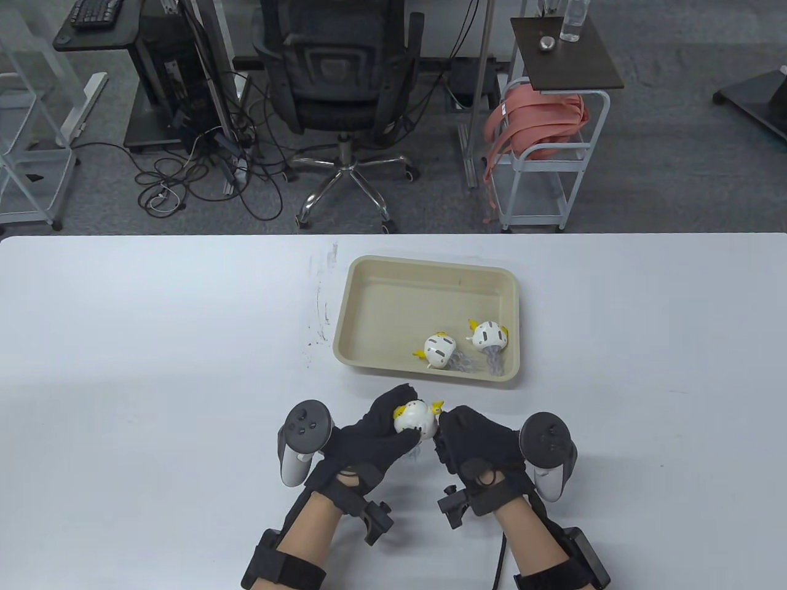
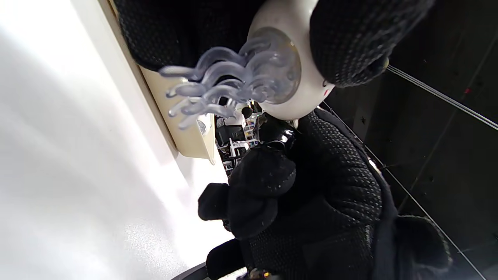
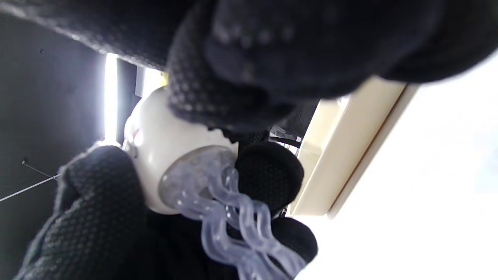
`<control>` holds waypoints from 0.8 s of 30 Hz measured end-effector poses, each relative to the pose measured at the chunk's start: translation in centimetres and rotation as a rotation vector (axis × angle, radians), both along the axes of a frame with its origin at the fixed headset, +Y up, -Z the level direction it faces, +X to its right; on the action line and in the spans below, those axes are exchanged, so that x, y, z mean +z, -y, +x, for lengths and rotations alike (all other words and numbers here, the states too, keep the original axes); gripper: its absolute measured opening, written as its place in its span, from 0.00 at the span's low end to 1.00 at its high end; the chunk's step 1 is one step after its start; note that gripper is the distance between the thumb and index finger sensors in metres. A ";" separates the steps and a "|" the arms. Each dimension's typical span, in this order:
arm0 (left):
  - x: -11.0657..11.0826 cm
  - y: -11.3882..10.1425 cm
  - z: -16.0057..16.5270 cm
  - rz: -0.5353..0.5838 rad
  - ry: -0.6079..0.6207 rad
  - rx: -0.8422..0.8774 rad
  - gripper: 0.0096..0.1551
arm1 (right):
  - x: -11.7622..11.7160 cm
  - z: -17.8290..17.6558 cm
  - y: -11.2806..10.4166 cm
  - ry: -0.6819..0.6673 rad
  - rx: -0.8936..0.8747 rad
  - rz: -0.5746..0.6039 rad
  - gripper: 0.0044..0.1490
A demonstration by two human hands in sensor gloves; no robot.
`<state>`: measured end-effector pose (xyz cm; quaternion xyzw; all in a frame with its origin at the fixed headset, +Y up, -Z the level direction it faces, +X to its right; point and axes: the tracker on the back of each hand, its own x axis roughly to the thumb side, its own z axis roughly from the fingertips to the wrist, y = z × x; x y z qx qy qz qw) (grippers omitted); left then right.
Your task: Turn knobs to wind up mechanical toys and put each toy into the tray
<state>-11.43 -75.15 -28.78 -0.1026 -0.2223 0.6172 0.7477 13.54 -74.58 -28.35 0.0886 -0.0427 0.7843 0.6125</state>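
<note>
Toy (image 1: 413, 420) white and round, yellow fins, clear wavy tentacles, held in both hands.

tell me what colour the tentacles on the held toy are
Translucent pale grey-lilac tentacles, hanging from the white toy; clearest in the right wrist view.

I count three jellyfish wind-up toys: one (image 1: 415, 420) in my hands, two (image 1: 439, 349) (image 1: 489, 335) in the one tray (image 1: 393, 276) beyond them.

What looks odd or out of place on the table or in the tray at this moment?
Mostly nothing. Dark scribble marks stain the white table left of the tray. The two toys in the tray lie on their sides, tentacles splayed. Both hands hold a third toy.
</note>
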 end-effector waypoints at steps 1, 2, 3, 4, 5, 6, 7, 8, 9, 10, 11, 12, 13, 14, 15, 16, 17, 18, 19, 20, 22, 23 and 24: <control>0.0 0.0 0.0 0.005 -0.004 -0.005 0.43 | 0.0 0.0 0.0 -0.001 -0.001 -0.003 0.27; 0.0 0.0 -0.1 0.010 -0.006 -0.008 0.43 | 0.1 -0.1 0.0 0.003 0.000 0.002 0.27; -0.1 0.1 -0.1 0.009 -0.007 -0.008 0.43 | 0.2 -0.1 -0.1 0.015 0.010 0.012 0.27; -0.1 0.1 -0.1 0.006 -0.009 -0.005 0.43 | 0.2 -0.1 -0.1 0.018 0.019 0.018 0.27; -0.1 0.1 -0.1 0.004 -0.011 0.000 0.43 | 0.2 -0.2 -0.2 0.021 0.027 0.030 0.27; -0.1 0.1 -0.2 0.007 -0.019 -0.002 0.43 | 0.3 -0.2 -0.2 0.030 0.026 0.035 0.27; 0.0 0.0 -0.2 0.013 -0.026 -0.007 0.44 | 0.4 -0.2 -0.2 0.035 0.026 0.041 0.27; 0.0 0.0 -0.2 0.019 -0.036 -0.013 0.44 | 0.4 -0.3 -0.3 0.042 0.026 0.049 0.28; 0.0 0.0 -0.3 0.021 -0.043 -0.019 0.44 | 0.5 -0.3 -0.3 0.042 0.022 0.057 0.28; 0.0 0.0 -0.3 0.020 -0.043 -0.022 0.44 | 0.5 -0.4 -0.4 0.036 0.015 0.063 0.28; 0.0 0.1 -0.3 0.017 -0.046 -0.024 0.44 | 0.5 -0.5 -0.4 0.024 0.010 0.064 0.28; 0.0 0.2 -0.3 0.008 -0.053 -0.020 0.44 | 0.5 -0.6 -0.4 0.012 0.011 0.069 0.28; 0.0 0.2 -0.3 -0.004 -0.063 -0.012 0.44 | 0.6 -0.7 -0.5 -0.003 0.013 0.078 0.29; 0.0 0.3 -0.4 -0.014 -0.068 0.004 0.44 | 0.6 -0.8 -0.6 -0.010 0.029 0.088 0.30; -0.1 0.4 -0.5 -0.021 -0.069 0.018 0.43 | 0.7 -0.9 -0.7 -0.018 0.040 0.093 0.30; -0.1 0.5 -0.6 -0.033 -0.068 0.034 0.43 | 0.6 -1.1 -0.7 -0.044 0.045 0.102 0.31; -0.2 0.6 -0.6 -0.047 -0.066 0.055 0.44 | 0.6 -1.3 -0.8 -0.064 0.050 0.116 0.32; -0.2 0.6 -0.7 -0.058 -0.065 0.068 0.44 | 0.6 -1.4 -0.8 -0.076 0.058 0.118 0.32; -0.2 0.7 -0.8 -0.069 -0.065 0.084 0.43 | 0.6 -1.5 -0.8 -0.103 0.066 0.125 0.33; -0.2 0.8 -0.8 -0.075 -0.065 0.095 0.43 | 0.7 -1.6 -0.9 -0.106 0.072 0.128 0.33; -0.3 1.0 -0.8 -0.093 -0.047 0.116 0.43 | 0.7 -1.6 -1.1 -0.089 0.104 0.163 0.32; -0.3 1.0 -0.8 -0.100 -0.042 0.123 0.43 | 0.8 -1.5 -1.2 -0.082 0.115 0.176 0.31; -0.3 1.1 -0.7 -0.112 -0.039 0.132 0.43 | 0.8 -1.5 -1.3 -0.072 0.134 0.190 0.31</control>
